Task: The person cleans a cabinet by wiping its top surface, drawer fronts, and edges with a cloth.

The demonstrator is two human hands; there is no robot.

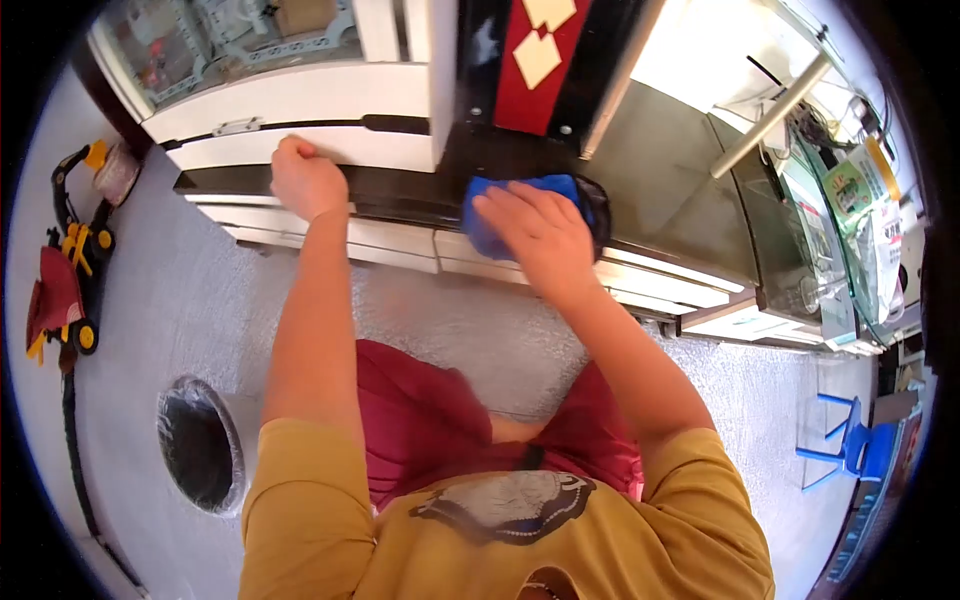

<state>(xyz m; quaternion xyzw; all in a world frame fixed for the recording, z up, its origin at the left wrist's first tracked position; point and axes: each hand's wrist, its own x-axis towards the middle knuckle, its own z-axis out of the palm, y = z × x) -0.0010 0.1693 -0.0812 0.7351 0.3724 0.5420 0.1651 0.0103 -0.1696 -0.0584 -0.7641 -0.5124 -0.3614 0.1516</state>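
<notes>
A blue cloth with a dark edge lies over the front of the dark ledge. My right hand presses on it from above, fingers laid across the fabric. Further left, my left hand is curled into a loose fist at the ledge, by the lower white panel of the cabinet. Its fingertips are turned away from view, and I see nothing in it. Behind the cloth rises a black panel with a red stripe and cream diamonds.
White drawers run below the ledge. To the right stands a glass-topped surface with a metal post and a jar. A lined bin, a toy digger and a blue chair stand on the grey floor.
</notes>
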